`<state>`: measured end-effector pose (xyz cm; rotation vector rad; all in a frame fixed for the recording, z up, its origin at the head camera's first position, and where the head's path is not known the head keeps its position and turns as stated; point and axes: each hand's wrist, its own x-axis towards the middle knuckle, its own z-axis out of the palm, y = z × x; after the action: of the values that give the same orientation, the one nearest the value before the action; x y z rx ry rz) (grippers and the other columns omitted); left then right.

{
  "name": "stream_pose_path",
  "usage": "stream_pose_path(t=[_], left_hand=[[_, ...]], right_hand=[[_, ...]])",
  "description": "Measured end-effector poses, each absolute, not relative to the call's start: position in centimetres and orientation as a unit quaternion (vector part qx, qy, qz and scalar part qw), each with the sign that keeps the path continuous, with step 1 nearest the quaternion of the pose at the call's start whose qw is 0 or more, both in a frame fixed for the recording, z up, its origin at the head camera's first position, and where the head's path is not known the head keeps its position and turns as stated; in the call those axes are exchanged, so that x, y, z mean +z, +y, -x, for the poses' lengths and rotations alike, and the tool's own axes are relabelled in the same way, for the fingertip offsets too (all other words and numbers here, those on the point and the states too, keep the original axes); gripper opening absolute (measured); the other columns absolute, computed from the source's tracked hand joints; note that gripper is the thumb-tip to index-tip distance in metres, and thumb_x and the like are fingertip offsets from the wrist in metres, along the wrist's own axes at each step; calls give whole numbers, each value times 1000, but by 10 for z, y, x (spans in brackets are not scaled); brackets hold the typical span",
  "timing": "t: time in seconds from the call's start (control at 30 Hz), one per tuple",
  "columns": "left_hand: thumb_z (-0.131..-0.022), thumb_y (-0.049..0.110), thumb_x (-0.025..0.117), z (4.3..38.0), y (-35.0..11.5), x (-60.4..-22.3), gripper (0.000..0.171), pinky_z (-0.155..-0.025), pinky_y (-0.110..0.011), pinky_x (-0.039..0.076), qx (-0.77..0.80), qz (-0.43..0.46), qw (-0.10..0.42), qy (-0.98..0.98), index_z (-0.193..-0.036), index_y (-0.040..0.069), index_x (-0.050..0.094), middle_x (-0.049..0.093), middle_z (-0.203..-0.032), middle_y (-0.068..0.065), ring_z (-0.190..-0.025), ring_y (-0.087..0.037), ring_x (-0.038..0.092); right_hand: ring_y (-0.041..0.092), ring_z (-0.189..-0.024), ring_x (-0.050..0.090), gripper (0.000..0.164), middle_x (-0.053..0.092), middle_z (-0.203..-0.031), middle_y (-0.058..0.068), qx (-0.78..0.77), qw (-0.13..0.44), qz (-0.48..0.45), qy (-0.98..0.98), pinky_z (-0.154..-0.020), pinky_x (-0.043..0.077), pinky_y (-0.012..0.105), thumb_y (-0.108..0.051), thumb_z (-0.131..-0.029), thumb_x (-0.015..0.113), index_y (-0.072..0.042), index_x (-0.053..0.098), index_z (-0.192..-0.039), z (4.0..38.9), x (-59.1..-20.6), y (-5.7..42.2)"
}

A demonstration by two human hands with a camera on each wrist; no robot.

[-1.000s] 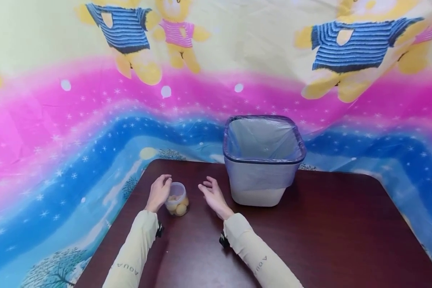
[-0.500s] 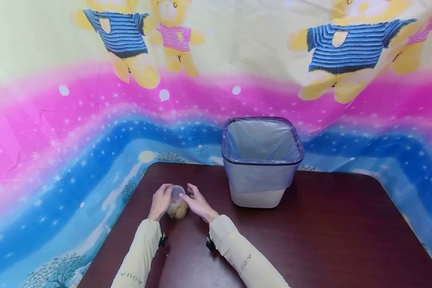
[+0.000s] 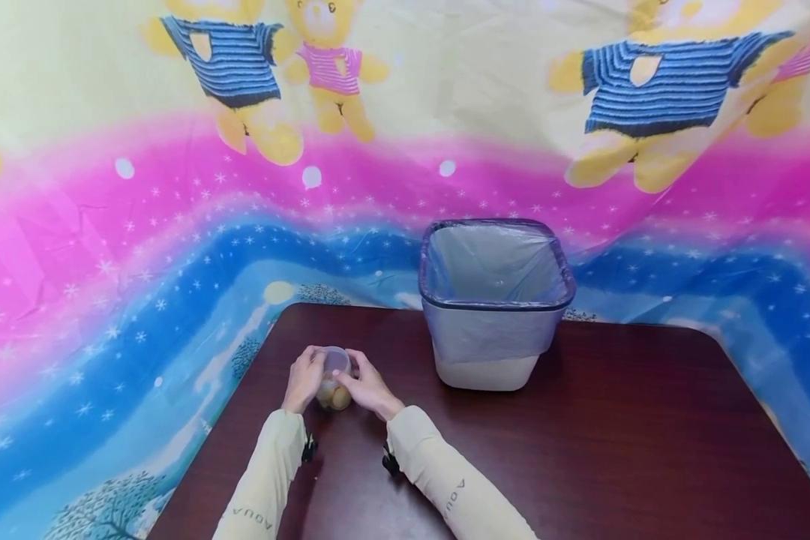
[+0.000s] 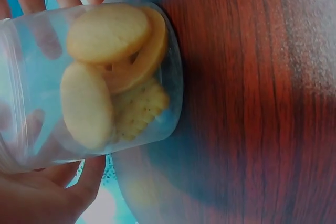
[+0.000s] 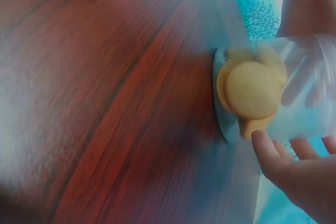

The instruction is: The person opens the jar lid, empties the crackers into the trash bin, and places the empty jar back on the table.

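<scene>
A printed backdrop [image 3: 378,187] is hanging behind everything, its upper bears running out of the head view. The dark surface [image 3: 621,420] is spreading in front, its near edge lying outside the view. A pale bin [image 3: 482,360] is standing near the far edge, a thin liner [image 3: 496,259] folding over its rim; its wide mouth is facing upward. Its floor is staying out of sight. Both cream sleeves, left sleeve [image 3: 259,472] and right sleeve [image 3: 455,480], are bearing small dark letters, apparently reading AQUA, with the right one hard to make out.

The left hand [image 3: 304,381] is curling its fingers around one side of the jar [image 3: 335,364]; the right hand [image 3: 371,388] is gripping the other, thumb in front, fingers partly hiding behind. The clear jar is sitting near the surface's left edge, well apart from the bin; whether its base is touching cannot be told. The right wrist view is cutting off its top. Inside, pale biscuits [image 4: 107,32] are piling at the bottom, one showing a scalloped edge, others overlapping too much for counting.
</scene>
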<state>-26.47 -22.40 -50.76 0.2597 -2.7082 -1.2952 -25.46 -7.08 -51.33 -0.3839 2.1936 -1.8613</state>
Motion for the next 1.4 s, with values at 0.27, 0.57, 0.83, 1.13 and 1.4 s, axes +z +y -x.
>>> stream_pose_path(t=[0.27,0.57,0.83,1.13,1.4], left_hand=[[-103,37,35,267,-223,-506,39,-102,-50,40,-434,-73,47,-896,-121,10,57,60,-128,-17,-119,-34,55],[-104,36,34,270,-229,-504,40,-104,-52,38,-448,-50,22,-892,-126,10,53,57,-132,-18,-122,-36,52],[-104,31,37,271,-232,-506,38,-104,-49,37,-508,-39,9,-861,-127,6,54,57,-129,-20,-119,-33,52],[-105,29,38,269,-236,-505,39,-105,-50,37,-561,-42,-34,-826,-133,5,48,51,-136,-20,-123,-34,48],[-105,29,39,265,-234,-502,40,-106,-52,37,-577,-48,-39,-814,-133,2,48,51,-135,-23,-123,-36,49]], right_hand=[[25,-115,61,51,55,-134,12,-629,101,112,763,-89,53,34,-31,-96,59,-10,44,-140,258,-513,-73],[27,-123,56,50,50,-141,12,-636,128,120,752,-96,50,40,-30,-98,56,-10,42,-141,261,-509,-72],[28,-128,50,48,48,-143,13,-630,129,117,756,-105,41,45,-28,-99,53,-9,41,-141,260,-508,-74],[28,-130,48,47,49,-143,14,-629,125,114,759,-108,38,46,-26,-100,51,-8,40,-142,258,-509,-76],[30,-127,51,47,49,-142,15,-630,123,114,758,-107,39,46,-23,-99,51,-7,40,-142,258,-510,-75]])
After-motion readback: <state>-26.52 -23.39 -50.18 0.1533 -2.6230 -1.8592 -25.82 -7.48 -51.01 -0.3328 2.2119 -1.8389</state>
